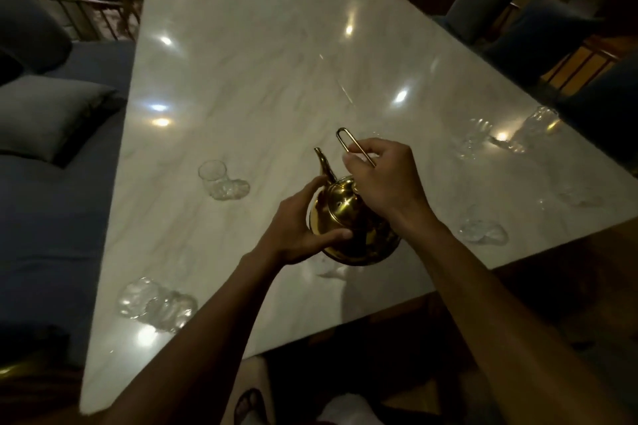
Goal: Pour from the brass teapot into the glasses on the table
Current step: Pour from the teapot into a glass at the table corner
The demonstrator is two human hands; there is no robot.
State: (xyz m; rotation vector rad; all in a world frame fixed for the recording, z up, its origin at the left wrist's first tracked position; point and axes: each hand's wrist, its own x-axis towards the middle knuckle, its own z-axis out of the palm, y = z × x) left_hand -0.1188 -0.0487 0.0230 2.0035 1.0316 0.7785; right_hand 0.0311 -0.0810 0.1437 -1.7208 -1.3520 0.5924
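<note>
The right hand (379, 179) pinches the wire handle (348, 145) to carry the brass teapot's (352, 224) weight. The left hand (300, 224) curls its fingers around the belly, likely steadying the tilt. A glass (215, 176) stands beyond the left fingertips, ahead of the spout (324, 166).

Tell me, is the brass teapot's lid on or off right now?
On. The lid sits closed on the brass teapot, held up by the right hand at the handle and the left hand.
</note>
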